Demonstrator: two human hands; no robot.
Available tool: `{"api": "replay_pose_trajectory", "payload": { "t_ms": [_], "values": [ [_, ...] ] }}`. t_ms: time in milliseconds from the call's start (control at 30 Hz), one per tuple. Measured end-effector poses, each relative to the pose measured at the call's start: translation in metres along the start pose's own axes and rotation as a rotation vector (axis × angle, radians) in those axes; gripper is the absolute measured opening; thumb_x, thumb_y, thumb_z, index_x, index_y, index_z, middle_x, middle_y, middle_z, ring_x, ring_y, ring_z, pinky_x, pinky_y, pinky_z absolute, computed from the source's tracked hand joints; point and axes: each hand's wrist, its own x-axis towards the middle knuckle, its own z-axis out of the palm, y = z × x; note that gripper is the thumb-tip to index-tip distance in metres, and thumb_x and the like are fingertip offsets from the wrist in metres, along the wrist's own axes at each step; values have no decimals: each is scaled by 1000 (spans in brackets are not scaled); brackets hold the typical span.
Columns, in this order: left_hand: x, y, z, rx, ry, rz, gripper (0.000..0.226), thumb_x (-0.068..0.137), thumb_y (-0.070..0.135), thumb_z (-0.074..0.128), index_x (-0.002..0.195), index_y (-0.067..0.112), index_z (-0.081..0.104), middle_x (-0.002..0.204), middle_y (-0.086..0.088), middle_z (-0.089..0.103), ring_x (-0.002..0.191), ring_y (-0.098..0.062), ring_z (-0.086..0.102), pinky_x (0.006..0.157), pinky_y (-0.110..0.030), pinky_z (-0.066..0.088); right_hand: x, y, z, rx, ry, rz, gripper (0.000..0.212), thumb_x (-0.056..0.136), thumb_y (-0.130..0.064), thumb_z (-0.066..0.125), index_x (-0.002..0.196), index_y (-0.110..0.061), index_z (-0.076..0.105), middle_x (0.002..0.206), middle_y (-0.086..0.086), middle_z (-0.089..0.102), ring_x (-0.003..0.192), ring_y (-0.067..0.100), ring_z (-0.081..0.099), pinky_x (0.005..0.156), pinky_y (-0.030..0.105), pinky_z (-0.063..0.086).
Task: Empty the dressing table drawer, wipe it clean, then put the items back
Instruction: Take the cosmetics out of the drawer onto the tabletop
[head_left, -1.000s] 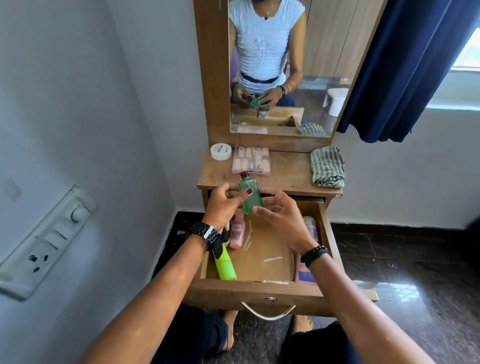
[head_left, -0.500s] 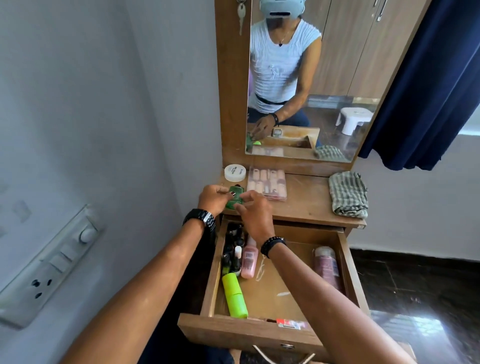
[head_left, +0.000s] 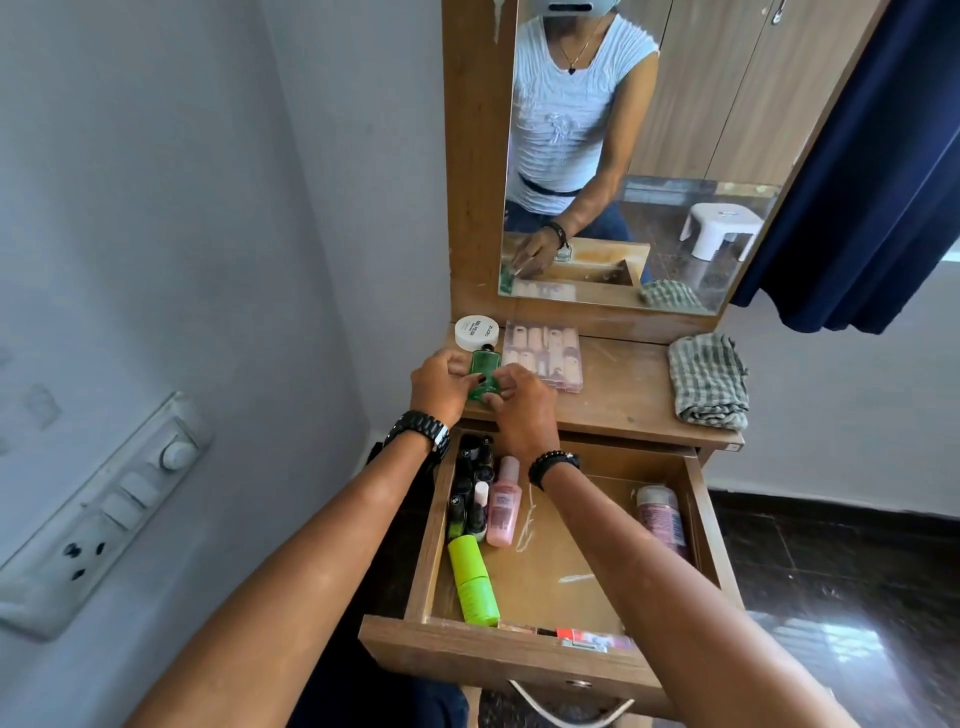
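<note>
— Where is the green bottle (head_left: 484, 375)?

— It stands on the bench (head_left: 623, 400), near the left front edge. Your left hand (head_left: 441, 384) is on its left side and your right hand (head_left: 519, 405) is on its right side. Your fingers (head_left: 498, 378) are curled close around the lower part of the bottle, touching it. Its black cap pokes out above your hands.

— What is next to it?

— A round white tub (head_left: 476, 331) sits just behind it. A clear box of nail tips (head_left: 545, 358) lies just to its right. A checked cloth (head_left: 707, 382) lies folded well apart, at the right end of the bench.

— And the drawer (head_left: 498, 654)?

— It is pulled open below your arms. Small dark nail polish bottles (head_left: 470, 493) stand in its back left corner. A pink bottle (head_left: 503, 506) lies beside them. A bright green tube (head_left: 472, 582) lies along the left wall, closer to you. A purple bottle (head_left: 661, 517) lies by the right wall. Something red and small (head_left: 576, 635) sits at the front wall. I cannot tell what it is.
</note>
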Motion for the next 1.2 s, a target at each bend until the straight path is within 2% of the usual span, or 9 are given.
{"api": "replay_pose_trajectory", "payload": {
  "t_ms": [100, 200, 300, 400, 533, 667, 867, 1000, 1200],
  "values": [
    [-8, 4, -4, 1, 12, 52, 36, 78, 13, 72, 110, 6, 58, 105, -10, 68, 89, -15, 64, 76, -17, 47, -4, 3, -13, 144, -54, 63, 32, 79, 9, 61, 102, -13, 57, 83, -3, 61, 77, 12, 59, 70, 20, 53],
    [-26, 6, -10, 6, 13, 133, 36, 79, 12, 70, 112, 6, 58, 106, -9, 65, 91, -16, 63, 78, -19, 50, -19, 8, -26, 143, -80, 68, 26, 82, 6, 60, 99, -13, 58, 87, -7, 60, 78, 6, 58, 67, 12, 50],
    [-53, 1, -16, 18, 38, 195, 31, 77, 11, 72, 106, 10, 61, 99, -7, 65, 84, -12, 61, 79, -23, 52, -40, 13, -36, 175, -63, 79, 21, 81, 3, 64, 92, -16, 61, 81, -9, 61, 75, 4, 59, 66, 6, 49],
    [-79, -16, -26, 94, -20, 202, 24, 75, 10, 73, 98, 11, 63, 99, -7, 62, 88, -14, 56, 83, -26, 48, -64, 19, -41, 153, -126, 75, 18, 80, 2, 66, 92, -12, 66, 83, -6, 65, 74, -1, 59, 68, 3, 48],
    [-106, -44, -35, 373, -150, 110, 27, 72, 23, 77, 95, 18, 65, 108, -6, 53, 99, -22, 53, 89, -36, 45, -92, 31, -35, 90, -248, 45, 19, 79, 5, 66, 91, -10, 68, 88, 2, 70, 84, 16, 67, 77, 19, 54],
    [-118, -51, -34, 603, -221, 93, 32, 73, 34, 75, 102, 28, 64, 114, -1, 48, 108, -23, 45, 90, -39, 43, -109, 36, -20, -58, -294, -17, 21, 80, 0, 66, 96, -12, 69, 92, 6, 67, 84, 18, 63, 76, 28, 54],
    [-116, -54, -23, 671, -235, 106, 33, 80, 32, 68, 112, 26, 62, 117, -3, 46, 110, -24, 42, 91, -37, 41, -112, 37, -9, -248, -323, -98, 21, 83, -10, 67, 104, -13, 66, 92, 8, 66, 81, 20, 62, 76, 37, 54],
    [-116, -57, -17, 641, -206, 116, 25, 83, 29, 65, 107, 22, 65, 114, -5, 47, 108, -24, 45, 89, -37, 43, -109, 35, -3, -261, -320, -66, 13, 81, -14, 69, 90, -18, 61, 94, 10, 63, 79, 23, 63, 71, 40, 55],
    [-118, -54, -21, 586, -164, 152, 24, 83, 30, 64, 104, 18, 66, 110, -5, 48, 105, -22, 47, 82, -30, 44, -109, 31, 3, -230, -255, -22, 22, 78, -13, 67, 77, -29, 52, 93, 8, 62, 79, 24, 64, 72, 41, 55]
  ]
}}
